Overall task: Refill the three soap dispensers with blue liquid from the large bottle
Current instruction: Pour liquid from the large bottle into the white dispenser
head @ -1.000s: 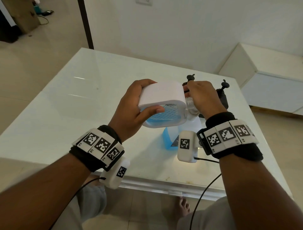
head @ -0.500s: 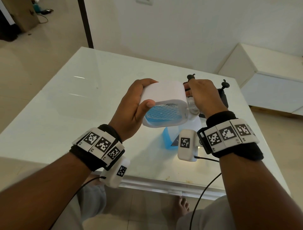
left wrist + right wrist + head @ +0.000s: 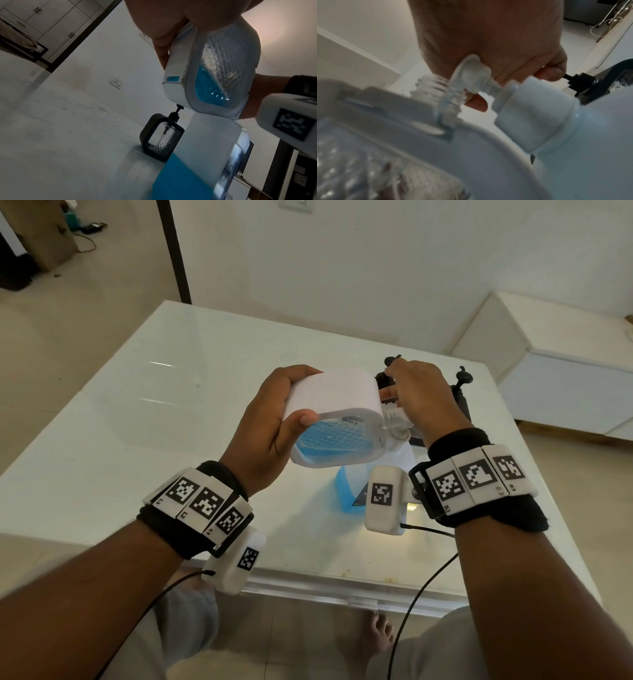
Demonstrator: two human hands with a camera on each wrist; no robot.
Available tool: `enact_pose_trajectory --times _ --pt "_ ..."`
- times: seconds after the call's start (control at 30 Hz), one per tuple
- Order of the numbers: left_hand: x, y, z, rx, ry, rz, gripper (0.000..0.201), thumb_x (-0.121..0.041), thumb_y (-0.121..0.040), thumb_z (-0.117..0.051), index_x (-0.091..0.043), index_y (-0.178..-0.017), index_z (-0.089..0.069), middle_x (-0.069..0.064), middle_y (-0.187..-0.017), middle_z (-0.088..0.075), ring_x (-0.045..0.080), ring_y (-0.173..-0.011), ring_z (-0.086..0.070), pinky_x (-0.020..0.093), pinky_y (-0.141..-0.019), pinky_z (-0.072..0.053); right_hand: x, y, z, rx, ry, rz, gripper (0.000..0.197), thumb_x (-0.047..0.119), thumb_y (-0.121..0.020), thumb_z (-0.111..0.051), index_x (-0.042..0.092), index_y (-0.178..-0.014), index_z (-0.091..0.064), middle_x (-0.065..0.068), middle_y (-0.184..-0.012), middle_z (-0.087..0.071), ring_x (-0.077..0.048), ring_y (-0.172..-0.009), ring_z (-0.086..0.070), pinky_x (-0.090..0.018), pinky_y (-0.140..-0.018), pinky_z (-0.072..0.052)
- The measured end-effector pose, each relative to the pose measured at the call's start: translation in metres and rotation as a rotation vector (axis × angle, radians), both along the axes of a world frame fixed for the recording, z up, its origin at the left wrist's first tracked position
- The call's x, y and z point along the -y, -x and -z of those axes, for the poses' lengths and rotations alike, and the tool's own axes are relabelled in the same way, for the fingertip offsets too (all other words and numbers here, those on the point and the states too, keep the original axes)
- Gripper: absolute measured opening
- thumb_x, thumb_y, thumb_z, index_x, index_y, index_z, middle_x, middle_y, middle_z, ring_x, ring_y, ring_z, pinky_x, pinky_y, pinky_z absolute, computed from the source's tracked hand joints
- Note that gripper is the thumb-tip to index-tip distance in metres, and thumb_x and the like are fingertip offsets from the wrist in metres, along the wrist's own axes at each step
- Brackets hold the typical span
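My left hand [image 3: 267, 433] grips a white soap dispenser [image 3: 332, 398], tilted on its side above the table, thumb on the rim of its window. Blue liquid partly fills it [image 3: 214, 88]. My right hand [image 3: 421, 398] sits at the dispenser's neck, and its fingers [image 3: 476, 102] pinch a white pump cap [image 3: 471, 71] right at the clear threaded neck [image 3: 440, 89]. The large bottle [image 3: 349, 491] stands on the table under my hands, blue in its lower part [image 3: 188, 175], its white cap [image 3: 530, 115] on. Two black dispensers [image 3: 460, 398] stand behind my right hand; one [image 3: 161, 138] looks empty.
The white glossy table [image 3: 137, 422] stretches to the left and front. A white low cabinet [image 3: 548, 364] stands to the right of it, and a wall runs behind. Wrist camera cables [image 3: 421, 594] hang off the table's near edge.
My left thumb has slid from across the dispenser's window up to its rim. The right hand stays at the neck, shifted only slightly.
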State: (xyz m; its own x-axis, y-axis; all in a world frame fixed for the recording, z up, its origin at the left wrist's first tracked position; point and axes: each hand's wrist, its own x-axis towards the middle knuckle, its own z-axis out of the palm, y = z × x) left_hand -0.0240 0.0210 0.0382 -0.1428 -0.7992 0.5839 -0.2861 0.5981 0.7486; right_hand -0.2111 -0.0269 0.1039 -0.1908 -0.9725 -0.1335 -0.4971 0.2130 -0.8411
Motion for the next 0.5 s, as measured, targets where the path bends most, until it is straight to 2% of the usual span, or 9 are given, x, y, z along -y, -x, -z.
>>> enact_pose_trajectory --times 0.07,0.17,0.23,0.3,0.43,0.5 --pt "-0.0002 0.0001 0.0001 0.003 0.002 -0.001 0.081 -0.075 -0.087 -0.025 -0.007 -0.129 -0.042 -0.018 -0.118 -0.043 -0.012 -0.109 -0.046 0.006 -0.089 -0.039 0.0000 0.0008 0.0006 -0.026 0.010 -0.008 0.024 0.025 -0.094 -0.041 0.010 -0.085 -0.056 -0.003 -0.079 -0.069 -0.012 -0.072 -0.058 -0.038 -0.081 -0.043" --pt "-0.0004 0.0001 0.0004 0.007 -0.001 0.003 0.078 -0.075 -0.086 -0.025 -0.012 -0.129 -0.040 -0.019 -0.118 -0.043 -0.011 -0.109 -0.046 0.006 -0.089 -0.039 -0.0008 0.0001 0.0036 -0.071 0.030 0.003 0.023 0.027 -0.090 -0.038 0.017 -0.075 -0.052 -0.004 -0.084 -0.071 -0.017 -0.084 -0.066 -0.048 -0.094 -0.046" --pt "-0.0004 0.0001 0.0003 0.006 -0.008 0.009 0.078 -0.075 -0.086 -0.026 -0.012 -0.129 -0.040 -0.020 -0.118 -0.043 -0.010 -0.109 -0.046 0.006 -0.089 -0.039 -0.0010 -0.0016 0.0048 -0.078 0.021 0.015 0.020 0.027 -0.090 -0.037 0.020 -0.078 -0.052 -0.001 -0.083 -0.070 -0.022 -0.093 -0.066 -0.052 -0.097 -0.044" --pt "-0.0006 0.0003 0.0003 0.002 -0.010 0.009 0.079 -0.075 -0.086 -0.026 -0.010 -0.129 -0.041 -0.020 -0.118 -0.042 -0.010 -0.109 -0.046 0.006 -0.089 -0.039 -0.0020 -0.0024 0.0057 -0.079 0.010 0.025 0.019 0.026 -0.094 -0.037 0.022 -0.081 -0.050 0.004 -0.081 -0.067 -0.023 -0.097 -0.064 -0.050 -0.097 -0.044" --pt "-0.0006 0.0000 -0.0004 0.003 -0.014 0.012 0.071 -0.075 -0.086 -0.026 -0.018 -0.127 -0.037 -0.020 -0.118 -0.042 -0.011 -0.110 -0.046 0.006 -0.089 -0.039 -0.0026 -0.0011 0.0068 -0.066 0.020 0.041 0.017 0.027 -0.095 -0.039 0.025 -0.082 -0.049 0.002 -0.085 -0.068 -0.021 -0.095 -0.063 -0.050 -0.098 -0.044" --pt "-0.0006 0.0001 -0.0008 -0.007 -0.015 0.015 0.073 -0.076 -0.086 -0.026 -0.017 -0.127 -0.038 -0.020 -0.117 -0.043 -0.011 -0.109 -0.047 0.006 -0.087 -0.040 -0.0024 -0.0006 0.0064 -0.038 0.024 0.040 0.017 0.027 -0.095 -0.040 0.022 -0.086 -0.052 0.001 -0.084 -0.069 -0.017 -0.087 -0.063 -0.046 -0.095 -0.045"
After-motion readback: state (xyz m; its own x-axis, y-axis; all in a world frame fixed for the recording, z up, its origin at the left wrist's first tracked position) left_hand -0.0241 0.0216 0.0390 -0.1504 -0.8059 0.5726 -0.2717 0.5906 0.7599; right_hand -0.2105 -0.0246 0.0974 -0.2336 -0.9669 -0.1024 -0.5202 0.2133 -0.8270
